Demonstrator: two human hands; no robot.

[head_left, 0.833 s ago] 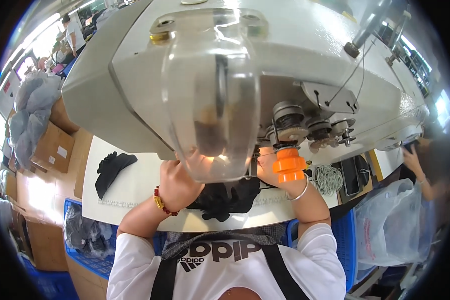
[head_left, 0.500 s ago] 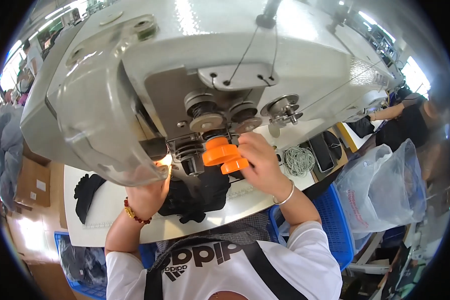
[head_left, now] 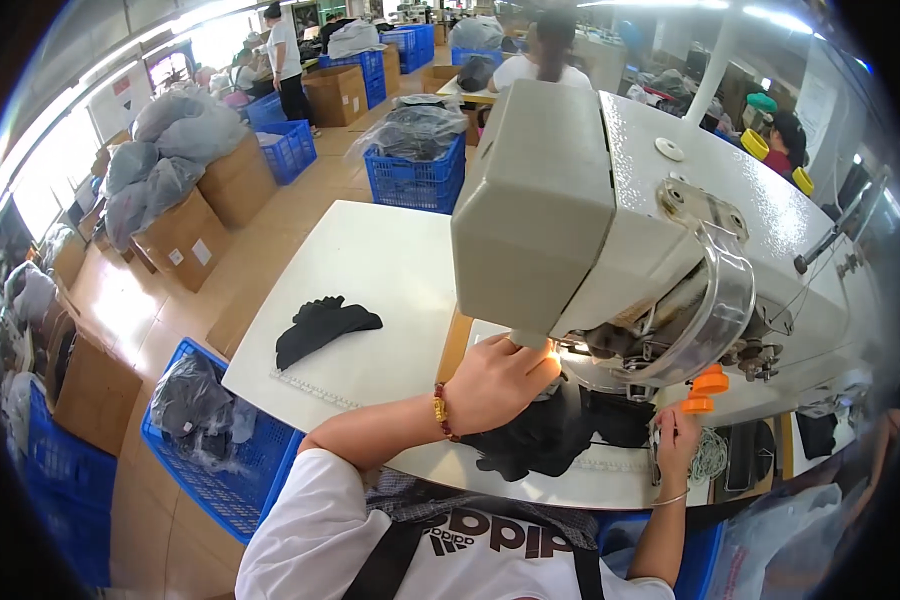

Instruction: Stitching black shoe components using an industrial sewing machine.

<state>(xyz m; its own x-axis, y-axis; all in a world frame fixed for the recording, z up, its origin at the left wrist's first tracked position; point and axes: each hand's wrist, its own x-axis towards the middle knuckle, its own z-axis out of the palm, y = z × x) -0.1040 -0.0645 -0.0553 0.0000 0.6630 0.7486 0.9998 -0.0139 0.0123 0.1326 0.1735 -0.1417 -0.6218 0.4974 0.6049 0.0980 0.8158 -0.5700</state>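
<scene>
The grey-white sewing machine (head_left: pixel 535 210) stands over the white table, with a clear curved guard (head_left: pixel 725 310) on its head. My left hand (head_left: pixel 500 385) reaches under the head beside a glowing lamp, fingers bent and drawn together. Its fingertips are partly hidden, so anything in them does not show. Black fabric (head_left: pixel 535 435) lies bunched right beside that hand. My right hand (head_left: pixel 678 440) is raised at the machine's right, fingers curled, just below an orange round plastic piece (head_left: pixel 705 385). I cannot make out what the right fingers hold.
Another black fabric piece (head_left: pixel 325 328) lies on the table's left part. A blue basket (head_left: pixel 220 480) with bagged goods stands below the left edge. Coiled cord (head_left: pixel 710 455) sits by my right hand. Boxes (head_left: pixel 190 240), blue crates (head_left: pixel 415 180) and people are farther off.
The view has swung left, so the machine now stands to the right. My right hand has moved down from the orange piece. My left hand remains by the lamp.
</scene>
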